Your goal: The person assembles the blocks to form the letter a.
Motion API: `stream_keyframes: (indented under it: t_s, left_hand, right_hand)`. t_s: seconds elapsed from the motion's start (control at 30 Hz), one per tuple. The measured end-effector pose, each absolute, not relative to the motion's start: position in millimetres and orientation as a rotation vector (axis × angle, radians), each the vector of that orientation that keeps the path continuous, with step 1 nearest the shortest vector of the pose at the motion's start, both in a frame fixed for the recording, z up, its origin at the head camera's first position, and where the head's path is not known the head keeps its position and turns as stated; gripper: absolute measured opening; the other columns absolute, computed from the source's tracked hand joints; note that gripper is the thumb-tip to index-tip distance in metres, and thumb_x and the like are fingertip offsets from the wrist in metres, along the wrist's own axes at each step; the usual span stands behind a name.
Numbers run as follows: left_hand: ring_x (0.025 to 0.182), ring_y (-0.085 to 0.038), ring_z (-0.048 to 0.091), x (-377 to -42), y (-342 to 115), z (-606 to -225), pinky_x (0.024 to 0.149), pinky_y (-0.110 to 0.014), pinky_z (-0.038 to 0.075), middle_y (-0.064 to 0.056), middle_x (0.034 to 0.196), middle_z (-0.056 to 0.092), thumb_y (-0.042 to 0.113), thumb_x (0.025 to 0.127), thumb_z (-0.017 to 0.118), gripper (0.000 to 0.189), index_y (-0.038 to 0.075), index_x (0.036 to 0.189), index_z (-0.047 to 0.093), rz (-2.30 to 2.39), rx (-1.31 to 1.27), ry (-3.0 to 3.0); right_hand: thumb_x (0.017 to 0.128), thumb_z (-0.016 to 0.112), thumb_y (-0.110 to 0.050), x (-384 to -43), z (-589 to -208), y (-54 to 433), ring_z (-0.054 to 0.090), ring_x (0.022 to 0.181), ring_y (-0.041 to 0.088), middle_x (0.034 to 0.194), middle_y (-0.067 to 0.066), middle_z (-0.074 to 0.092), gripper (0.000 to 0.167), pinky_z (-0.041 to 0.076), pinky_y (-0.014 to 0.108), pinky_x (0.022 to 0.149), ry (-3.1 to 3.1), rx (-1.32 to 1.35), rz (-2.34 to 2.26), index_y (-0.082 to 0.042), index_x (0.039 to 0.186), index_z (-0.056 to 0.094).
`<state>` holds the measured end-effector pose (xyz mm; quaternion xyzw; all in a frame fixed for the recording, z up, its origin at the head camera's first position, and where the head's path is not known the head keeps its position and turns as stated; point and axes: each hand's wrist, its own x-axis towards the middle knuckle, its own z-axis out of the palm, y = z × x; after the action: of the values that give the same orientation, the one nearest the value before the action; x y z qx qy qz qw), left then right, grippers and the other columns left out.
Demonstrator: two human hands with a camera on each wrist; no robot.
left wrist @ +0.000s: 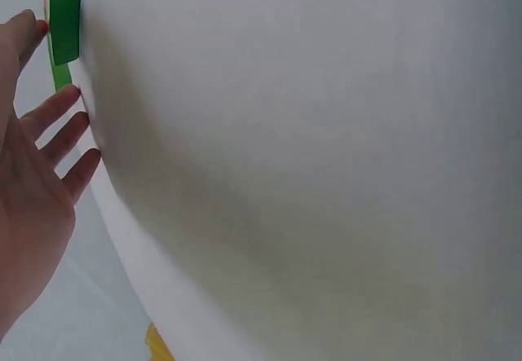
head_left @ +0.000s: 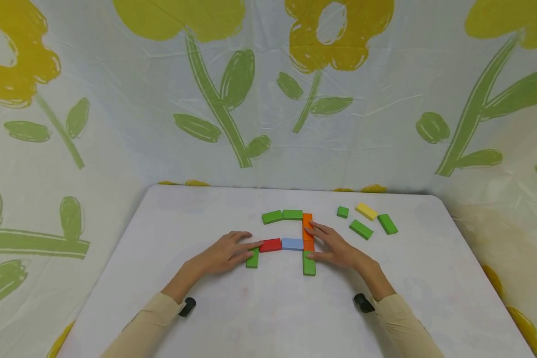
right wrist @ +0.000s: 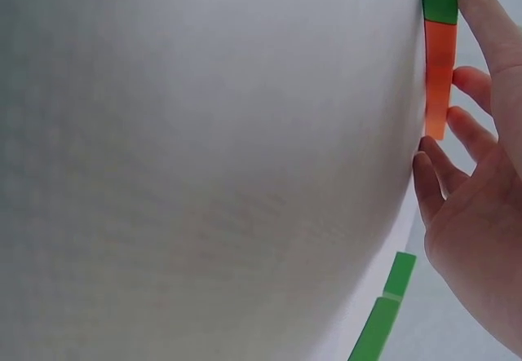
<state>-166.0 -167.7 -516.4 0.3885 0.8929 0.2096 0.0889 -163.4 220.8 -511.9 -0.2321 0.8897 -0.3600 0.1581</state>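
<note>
My left hand (head_left: 228, 253) lies with its fingers extended, index fingertip at the left end of a red block (head_left: 271, 244) and thumb on a green block (head_left: 252, 260). To the right of the red one sits a light blue block (head_left: 293, 244). A column of a long orange block (head_left: 307, 224), a short orange block (head_left: 309, 245) and a green block (head_left: 309, 267) runs down the right side. Along it, my right hand (head_left: 340, 249) touches the long orange block with its fingers and the green one with its thumb. Two green blocks (head_left: 293, 215) extend left from the column's top.
Off to the right lie a small green block (head_left: 342, 212), a yellow block (head_left: 366, 211) and two longer green blocks (head_left: 361, 229). The white table (head_left: 268, 318) ends at the back against a flower-printed cloth (head_left: 268, 159).
</note>
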Motion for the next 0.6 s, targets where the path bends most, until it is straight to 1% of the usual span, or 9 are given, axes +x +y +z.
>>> stream_keyframes:
  t_s: [0.2, 0.37, 0.47, 0.6]
  left_hand:
    - [0.139, -0.033, 0.042, -169.1, -167.6, -518.2, 0.114, -0.054, 0.037, -0.011, 0.152, 0.048, 0.032, 0.107, 0.056, 0.046, 0.03, 0.153, 0.051, 0.593, 1.154, 2.661]
    - [0.139, -0.033, 0.042, -170.5, -166.9, -517.8, 0.114, -0.054, 0.037, -0.012, 0.15, 0.048, 0.031, 0.107, 0.057, 0.047, 0.029, 0.153, 0.052, 0.606, 1.171, 2.653]
    - [0.138, -0.034, 0.042, -170.7, -166.9, -516.6, 0.114, -0.055, 0.036, -0.013, 0.15, 0.049, 0.03, 0.107, 0.058, 0.047, 0.027, 0.153, 0.052, 0.613, 1.179, 2.641]
    - [0.137, -0.034, 0.044, -171.3, -167.5, -516.2, 0.113, -0.054, 0.037, -0.013, 0.149, 0.05, 0.029, 0.106, 0.059, 0.047, 0.027, 0.153, 0.052, 0.622, 1.179, 2.633]
  right_hand:
    - [0.093, 0.077, -0.039, -162.4, -509.8, 221.0, 0.02, 0.152, 0.042, 0.168, 0.016, 0.022, 0.081, 0.023, 0.068, 0.117, 2.55, -0.653, -1.029, -0.01, 0.159, 0.04]
    - [0.094, 0.075, -0.04, -162.2, -508.4, 222.5, 0.019, 0.152, 0.044, 0.168, 0.017, 0.021, 0.079, 0.022, 0.07, 0.116, 2.553, -0.658, -1.037, -0.01, 0.158, 0.04]
    - [0.096, 0.073, -0.039, -163.5, -508.0, 223.6, 0.019, 0.152, 0.044, 0.168, 0.018, 0.021, 0.075, 0.022, 0.069, 0.116, 2.548, -0.671, -1.057, -0.01, 0.158, 0.041]
    - [0.1, 0.069, -0.036, -167.1, -508.3, 226.8, 0.025, 0.151, 0.041, 0.166, 0.016, 0.028, 0.066, 0.026, 0.064, 0.118, 2.591, -0.678, -1.068, -0.01, 0.155, 0.046]
